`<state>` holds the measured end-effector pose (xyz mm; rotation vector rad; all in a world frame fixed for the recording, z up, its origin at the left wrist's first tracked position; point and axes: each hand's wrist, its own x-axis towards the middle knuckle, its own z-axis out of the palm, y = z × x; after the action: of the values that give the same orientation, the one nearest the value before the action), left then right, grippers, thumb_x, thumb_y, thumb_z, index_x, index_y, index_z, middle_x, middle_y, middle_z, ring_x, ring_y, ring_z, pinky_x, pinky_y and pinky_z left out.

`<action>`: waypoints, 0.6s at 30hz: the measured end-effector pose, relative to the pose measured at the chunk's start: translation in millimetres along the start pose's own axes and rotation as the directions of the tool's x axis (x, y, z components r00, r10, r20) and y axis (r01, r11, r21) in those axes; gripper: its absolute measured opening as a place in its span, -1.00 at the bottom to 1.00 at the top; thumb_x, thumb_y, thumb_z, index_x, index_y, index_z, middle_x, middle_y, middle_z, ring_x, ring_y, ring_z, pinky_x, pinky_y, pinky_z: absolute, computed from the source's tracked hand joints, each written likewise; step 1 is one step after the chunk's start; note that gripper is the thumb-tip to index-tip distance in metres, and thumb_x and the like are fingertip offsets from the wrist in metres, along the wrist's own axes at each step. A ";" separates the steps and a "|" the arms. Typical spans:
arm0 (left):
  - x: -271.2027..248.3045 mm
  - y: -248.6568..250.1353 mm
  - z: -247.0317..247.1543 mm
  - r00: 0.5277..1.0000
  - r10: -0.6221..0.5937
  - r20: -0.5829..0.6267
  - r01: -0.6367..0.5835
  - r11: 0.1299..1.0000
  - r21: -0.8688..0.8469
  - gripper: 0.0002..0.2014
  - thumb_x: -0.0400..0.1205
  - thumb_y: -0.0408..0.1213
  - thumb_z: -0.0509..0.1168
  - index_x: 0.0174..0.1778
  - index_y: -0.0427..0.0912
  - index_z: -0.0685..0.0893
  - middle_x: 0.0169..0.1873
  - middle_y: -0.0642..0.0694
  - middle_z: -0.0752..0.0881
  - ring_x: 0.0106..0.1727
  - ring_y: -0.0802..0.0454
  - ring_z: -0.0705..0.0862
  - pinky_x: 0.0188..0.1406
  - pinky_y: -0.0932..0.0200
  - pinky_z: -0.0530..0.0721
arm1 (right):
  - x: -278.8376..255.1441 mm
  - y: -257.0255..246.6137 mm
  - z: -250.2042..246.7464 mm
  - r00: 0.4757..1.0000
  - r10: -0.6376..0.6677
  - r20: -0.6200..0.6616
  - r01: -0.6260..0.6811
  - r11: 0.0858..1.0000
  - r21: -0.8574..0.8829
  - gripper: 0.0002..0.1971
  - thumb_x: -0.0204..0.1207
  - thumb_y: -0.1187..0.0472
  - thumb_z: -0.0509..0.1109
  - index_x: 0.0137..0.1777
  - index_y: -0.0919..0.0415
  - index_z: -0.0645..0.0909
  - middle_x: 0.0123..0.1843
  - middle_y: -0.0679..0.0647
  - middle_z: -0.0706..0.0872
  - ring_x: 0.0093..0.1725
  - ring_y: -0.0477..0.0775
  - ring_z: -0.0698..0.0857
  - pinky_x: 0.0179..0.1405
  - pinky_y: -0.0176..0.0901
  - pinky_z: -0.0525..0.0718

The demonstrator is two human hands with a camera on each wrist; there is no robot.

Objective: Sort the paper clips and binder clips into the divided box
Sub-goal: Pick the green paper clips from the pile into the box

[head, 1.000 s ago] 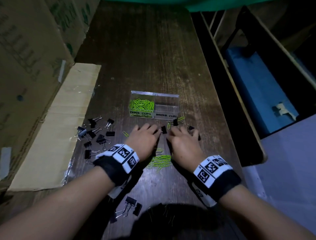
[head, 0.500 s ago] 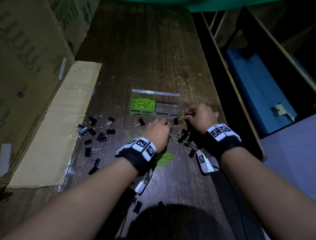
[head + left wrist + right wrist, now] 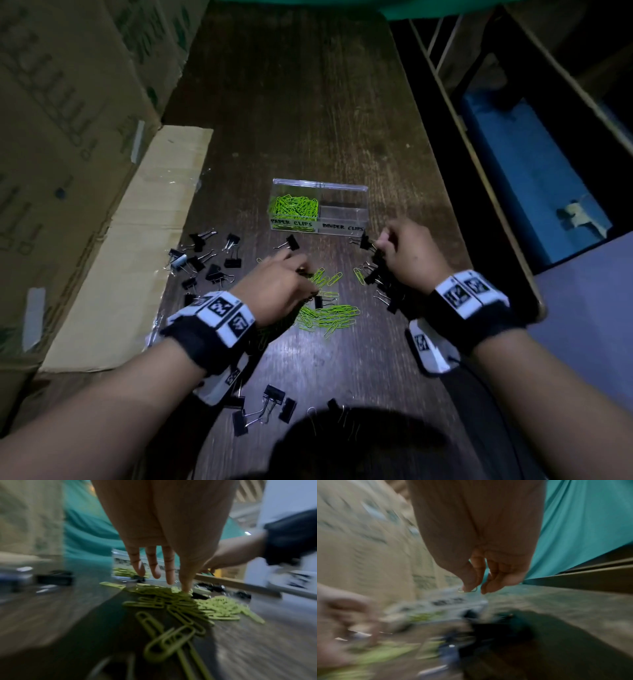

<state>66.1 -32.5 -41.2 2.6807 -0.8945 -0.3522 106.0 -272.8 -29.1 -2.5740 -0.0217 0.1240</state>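
Note:
The clear divided box (image 3: 343, 189) stands mid-table. Its left part, marked PAPER CLIPS, holds green paper clips (image 3: 294, 206); the part marked BINDER CLIPS looks bare. My left hand (image 3: 298, 270) reaches over a loose pile of green paper clips (image 3: 330, 317), fingers straight, one fingertip (image 3: 186, 588) touching the pile (image 3: 173, 599). My right hand (image 3: 383, 240) hovers by the box's right front corner, beside a black binder clip (image 3: 364, 241). In the right wrist view its thumb and finger (image 3: 476, 589) pinch a thin greenish wire loop (image 3: 462, 590), a paper clip by its look.
Black binder clips lie scattered at the left (image 3: 205, 260), under my right wrist (image 3: 380, 277) and near the front edge (image 3: 270, 407). Cardboard boxes (image 3: 68, 137) line the left side, with a flat cardboard sheet (image 3: 130, 246) beside them. The table drops off at its right edge (image 3: 479, 192).
My right hand swung right to the box's front corner and picked up the wire loop, then drew back slightly. My left hand shifted left and nearer, onto the paper clip pile.

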 end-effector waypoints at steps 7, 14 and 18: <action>-40.6 -18.5 -1.5 0.942 -0.335 -0.019 0.317 0.909 -0.271 -0.23 0.29 0.13 0.53 0.37 -0.06 0.44 0.19 -0.07 0.47 0.25 0.02 0.50 0.33 0.05 0.50 | -49.4 -27.0 44.9 0.996 -0.086 -0.011 0.084 0.992 -0.095 -0.89 0.52 0.32 0.29 -0.23 0.29 0.52 -0.14 0.34 0.69 -0.14 0.33 0.66 -0.31 -0.09 0.35; -31.8 -18.2 10.3 0.940 -0.327 0.092 0.337 0.933 -0.125 0.26 0.03 0.27 0.57 0.56 -0.10 0.09 0.36 -0.12 0.30 0.43 -0.11 0.34 0.43 -0.11 0.46 | -31.6 -35.8 62.9 0.965 -0.230 0.123 0.237 0.970 -0.049 -0.83 0.40 0.42 0.30 -0.08 0.31 0.70 -0.07 0.24 0.68 -0.03 0.28 0.67 -0.03 -0.01 0.63; -21.7 -17.5 10.1 0.945 -0.310 0.107 0.322 0.938 -0.128 0.18 -0.01 0.27 0.58 0.49 -0.08 0.23 0.30 -0.11 0.32 0.35 -0.13 0.41 0.34 -0.15 0.53 | -26.2 -46.7 60.7 0.905 -0.284 0.318 0.297 0.955 0.007 -0.63 0.38 0.04 0.50 0.15 0.18 0.66 0.02 0.12 0.58 0.06 0.14 0.61 0.14 0.03 0.60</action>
<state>55.5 -7.8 -53.8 2.6874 -0.4341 -0.5821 74.8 -202.1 -53.0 -2.5307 -0.5317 0.4256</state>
